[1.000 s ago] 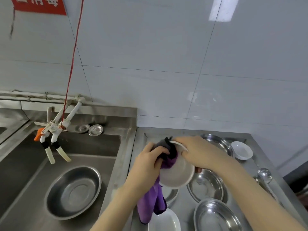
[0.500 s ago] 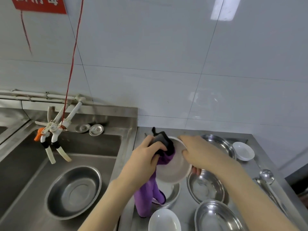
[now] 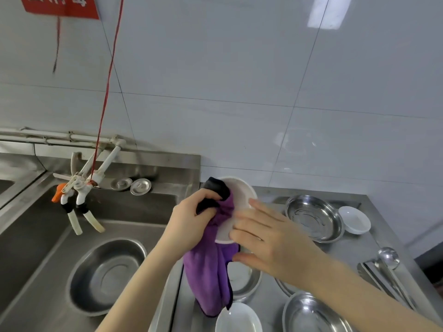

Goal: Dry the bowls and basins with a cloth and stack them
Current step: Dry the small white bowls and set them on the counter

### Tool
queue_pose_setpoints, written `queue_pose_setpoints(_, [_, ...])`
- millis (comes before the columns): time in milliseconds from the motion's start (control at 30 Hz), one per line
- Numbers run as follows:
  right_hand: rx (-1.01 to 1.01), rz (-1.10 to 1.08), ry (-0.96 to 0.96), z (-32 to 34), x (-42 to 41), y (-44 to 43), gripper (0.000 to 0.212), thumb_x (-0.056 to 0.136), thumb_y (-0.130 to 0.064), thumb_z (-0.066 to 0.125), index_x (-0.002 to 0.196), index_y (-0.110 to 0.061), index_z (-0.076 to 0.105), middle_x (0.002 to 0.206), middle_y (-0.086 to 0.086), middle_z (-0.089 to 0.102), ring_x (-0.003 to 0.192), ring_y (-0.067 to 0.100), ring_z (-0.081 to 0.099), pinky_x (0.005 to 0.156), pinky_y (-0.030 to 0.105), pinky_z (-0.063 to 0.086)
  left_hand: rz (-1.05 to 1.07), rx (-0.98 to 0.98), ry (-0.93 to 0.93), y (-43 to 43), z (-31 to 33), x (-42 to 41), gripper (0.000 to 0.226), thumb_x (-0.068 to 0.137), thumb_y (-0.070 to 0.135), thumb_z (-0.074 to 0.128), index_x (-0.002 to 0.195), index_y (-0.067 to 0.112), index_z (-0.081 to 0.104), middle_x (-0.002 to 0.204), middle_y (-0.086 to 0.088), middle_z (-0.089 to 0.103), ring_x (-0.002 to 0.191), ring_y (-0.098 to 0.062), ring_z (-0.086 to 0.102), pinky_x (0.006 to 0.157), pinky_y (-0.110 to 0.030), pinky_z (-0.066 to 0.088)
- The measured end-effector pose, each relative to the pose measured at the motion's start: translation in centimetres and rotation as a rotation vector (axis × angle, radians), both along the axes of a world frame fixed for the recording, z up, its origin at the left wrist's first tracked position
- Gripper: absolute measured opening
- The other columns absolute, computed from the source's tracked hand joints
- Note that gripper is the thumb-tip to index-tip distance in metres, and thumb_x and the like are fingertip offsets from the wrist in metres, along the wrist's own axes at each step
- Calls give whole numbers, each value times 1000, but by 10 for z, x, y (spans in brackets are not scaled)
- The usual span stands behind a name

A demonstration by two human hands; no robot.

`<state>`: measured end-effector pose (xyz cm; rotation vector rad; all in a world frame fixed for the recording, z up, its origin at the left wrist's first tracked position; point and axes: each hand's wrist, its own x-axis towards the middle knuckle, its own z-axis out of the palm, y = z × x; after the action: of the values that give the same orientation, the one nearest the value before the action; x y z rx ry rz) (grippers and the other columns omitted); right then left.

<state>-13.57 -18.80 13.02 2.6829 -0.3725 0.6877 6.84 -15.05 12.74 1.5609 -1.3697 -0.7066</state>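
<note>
A white bowl is held upright on edge above the steel counter. My left hand grips a purple cloth with a dark corner and presses it into the bowl. My right hand lies against the bowl's back with straight, spread fingers and the thumb under its lower rim. The cloth's tail hangs down over a steel basin on the counter. More steel basins sit at the back right and at the front right.
A steel basin lies in the sink on the left, under two taps. Small white bowls sit at the back right and at the front. A ladle and tongs lie along the counter's right edge.
The bowl has been raised and turned more upright. My right hand has shifted from its upper rim to its back with fingers spread. The cloth moved up with my left hand.
</note>
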Motion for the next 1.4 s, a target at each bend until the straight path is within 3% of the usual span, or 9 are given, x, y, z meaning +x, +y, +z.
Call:
queue_pose_setpoints(100, [8, -27, 95, -6, -2, -6, 9, 89, -11, 66, 83, -18, 66, 75, -5, 58, 71, 19, 52, 81, 30, 47, -41, 17, 11, 0, 1, 2, 32, 91, 10, 57, 99, 41, 61, 93, 23, 66, 91, 10, 58, 74, -5, 40])
queue_pose_setpoints(367, [227, -90, -64, -10, 2, -1, 10, 91, -28, 62, 88, -21, 68, 78, -11, 64, 77, 14, 53, 79, 26, 45, 197, 37, 197, 0, -4, 4, 9, 98, 21, 52, 101, 30, 51, 93, 3, 67, 90, -8, 61, 78, -25, 48])
queue_pose_setpoints(567, [641, -228, -483, 0, 6, 9, 13, 84, -37, 66, 95, -32, 66, 83, -26, 62, 82, -5, 54, 77, 11, 42, 441, -87, 138, 7, 16, 1, 35, 91, 13, 63, 115, 29, 43, 87, 20, 56, 70, 16, 57, 54, -4, 41])
queue_pose_setpoints(700, [1003, -264, -658, 15, 16, 15, 6, 91, -24, 69, 96, -26, 66, 90, -18, 67, 82, 4, 62, 68, 10, 43, 350, -123, 274, 10, 26, -22, 43, 84, 18, 72, 111, 32, 42, 93, 14, 65, 81, 15, 60, 64, -9, 47])
queue_pose_setpoints(800, [1160, -257, -796, 25, 22, 13, 7, 94, -20, 64, 100, -24, 64, 87, -7, 71, 76, 13, 65, 65, 23, 49, 128, -54, 491, 11, 33, -34, 25, 95, 20, 54, 115, 36, 52, 110, -2, 65, 99, -9, 62, 84, -31, 52])
queue_pose_setpoints(867, [1256, -253, -927, 32, 22, 9, 11, 95, -21, 61, 103, -28, 65, 88, -10, 73, 78, 6, 67, 68, 19, 50, -45, -57, 543, 11, 33, -31, 40, 91, 16, 45, 121, 38, 60, 121, 1, 65, 111, -14, 59, 102, -42, 45])
queue_pose_setpoints(1067, [1420, -185, -1011, 46, 22, 8, 27, 100, -21, 53, 119, -31, 70, 112, -5, 74, 109, 13, 67, 100, 35, 48, -207, -209, 240, 12, 45, -29, 56, 93, -5, 54, 129, 38, 55, 132, 20, 57, 121, 11, 50, 90, -4, 41])
queue_pose_setpoints(1233, [1479, -137, -1038, 50, 25, 18, 28, 100, -20, 50, 117, -29, 71, 109, 0, 75, 107, 17, 69, 98, 37, 50, -28, -335, 123, 5, 47, -30, 64, 69, 8, 84, 115, 46, 61, 110, 27, 66, 102, 7, 60, 80, -6, 45])
queue_pose_setpoints(1400, [1452, -105, -1111, 61, 28, 16, 29, 102, -18, 48, 112, -28, 72, 107, 1, 76, 104, 19, 70, 91, 35, 53, -27, -407, 138, 8, 54, -42, 34, 84, 20, 74, 110, 38, 60, 103, 25, 67, 96, 4, 62, 74, -6, 45])
